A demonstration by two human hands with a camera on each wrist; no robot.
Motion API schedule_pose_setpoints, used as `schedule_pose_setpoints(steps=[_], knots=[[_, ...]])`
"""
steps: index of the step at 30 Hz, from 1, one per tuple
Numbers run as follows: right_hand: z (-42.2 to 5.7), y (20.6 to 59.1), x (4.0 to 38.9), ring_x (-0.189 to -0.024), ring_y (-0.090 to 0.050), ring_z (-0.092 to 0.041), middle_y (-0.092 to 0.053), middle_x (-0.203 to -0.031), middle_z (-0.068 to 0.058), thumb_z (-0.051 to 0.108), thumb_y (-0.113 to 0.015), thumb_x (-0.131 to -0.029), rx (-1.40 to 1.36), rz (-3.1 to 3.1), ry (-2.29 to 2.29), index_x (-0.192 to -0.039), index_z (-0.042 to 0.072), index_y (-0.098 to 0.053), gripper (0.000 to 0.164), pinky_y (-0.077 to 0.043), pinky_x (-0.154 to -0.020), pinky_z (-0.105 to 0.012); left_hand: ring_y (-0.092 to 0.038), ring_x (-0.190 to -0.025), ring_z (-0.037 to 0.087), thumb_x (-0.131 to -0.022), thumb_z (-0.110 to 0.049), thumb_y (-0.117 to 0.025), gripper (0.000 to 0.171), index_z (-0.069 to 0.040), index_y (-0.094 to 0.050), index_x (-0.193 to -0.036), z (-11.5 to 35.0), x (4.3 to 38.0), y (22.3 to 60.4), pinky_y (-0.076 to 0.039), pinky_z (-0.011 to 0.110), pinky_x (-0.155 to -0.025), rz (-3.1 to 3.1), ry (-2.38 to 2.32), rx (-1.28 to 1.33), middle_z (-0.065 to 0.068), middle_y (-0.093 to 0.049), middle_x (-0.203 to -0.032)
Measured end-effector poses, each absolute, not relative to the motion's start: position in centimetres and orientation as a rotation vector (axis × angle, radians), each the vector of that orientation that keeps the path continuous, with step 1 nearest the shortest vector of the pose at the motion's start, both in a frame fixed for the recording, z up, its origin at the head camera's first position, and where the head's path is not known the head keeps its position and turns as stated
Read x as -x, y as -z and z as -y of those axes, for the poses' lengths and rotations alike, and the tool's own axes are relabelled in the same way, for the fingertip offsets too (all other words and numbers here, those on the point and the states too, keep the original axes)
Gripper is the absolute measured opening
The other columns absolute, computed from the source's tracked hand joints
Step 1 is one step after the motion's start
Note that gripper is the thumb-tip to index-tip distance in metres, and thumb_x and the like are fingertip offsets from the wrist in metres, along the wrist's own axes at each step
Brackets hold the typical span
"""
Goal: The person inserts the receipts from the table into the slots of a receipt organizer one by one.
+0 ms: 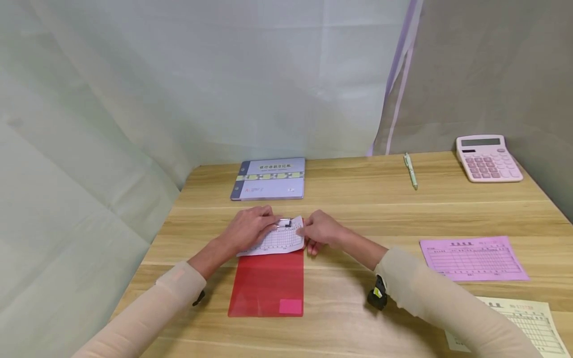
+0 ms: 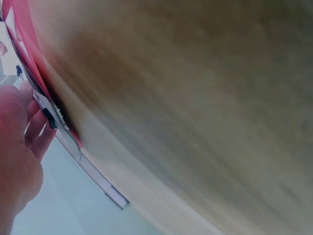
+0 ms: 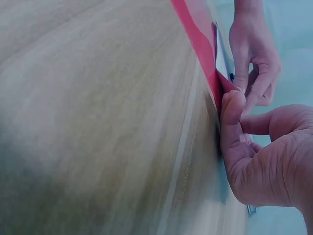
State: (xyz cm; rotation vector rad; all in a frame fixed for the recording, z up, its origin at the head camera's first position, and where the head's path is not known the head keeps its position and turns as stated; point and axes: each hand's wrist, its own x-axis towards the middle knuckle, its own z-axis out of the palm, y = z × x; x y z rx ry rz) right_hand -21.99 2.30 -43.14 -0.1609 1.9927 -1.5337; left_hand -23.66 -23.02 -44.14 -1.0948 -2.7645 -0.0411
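A red clip folder (image 1: 266, 286) lies on the table with a white printed form (image 1: 279, 240) over its upper part. A metal spring clip (image 1: 284, 223) shows at the form's top edge. My left hand (image 1: 250, 228) holds the clip, thumb and fingers at its lever, beside a black clip end (image 2: 49, 118) in the left wrist view. My right hand (image 1: 323, 229) pinches the form's raised right edge, thumb on top. In the right wrist view, a red flap of the folder (image 3: 195, 39) comes right up to the fingertips of that hand.
A ledger book (image 1: 270, 186) lies behind the folder. At the back right are a green pen (image 1: 410, 171) and a pink calculator (image 1: 488, 159). A pink form (image 1: 474, 258) and a yellow form (image 1: 532, 323) lie to the right, the yellow one partly under the right sleeve.
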Motion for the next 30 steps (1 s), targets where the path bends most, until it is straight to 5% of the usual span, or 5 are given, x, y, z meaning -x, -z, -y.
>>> schedule_pose_setpoints(steps=[30], knots=[[-3.4, 41.9, 21.9, -0.048, -0.059, -0.015, -0.069, -0.069, -0.013, 0.012, -0.068, -0.104, 0.203, -2.249, 1.371, -0.083, -0.006, -0.074, 0.028, -0.055, -0.049, -0.028, -0.056, -0.082, 0.011, -0.097, -0.025, -0.081, 0.036, -0.016, -0.077, -0.132, 23.2, 23.6, 44.2, -0.047, 0.025, -0.071, 2.755, 0.088, 1.087, -0.003, -0.064, -0.098]])
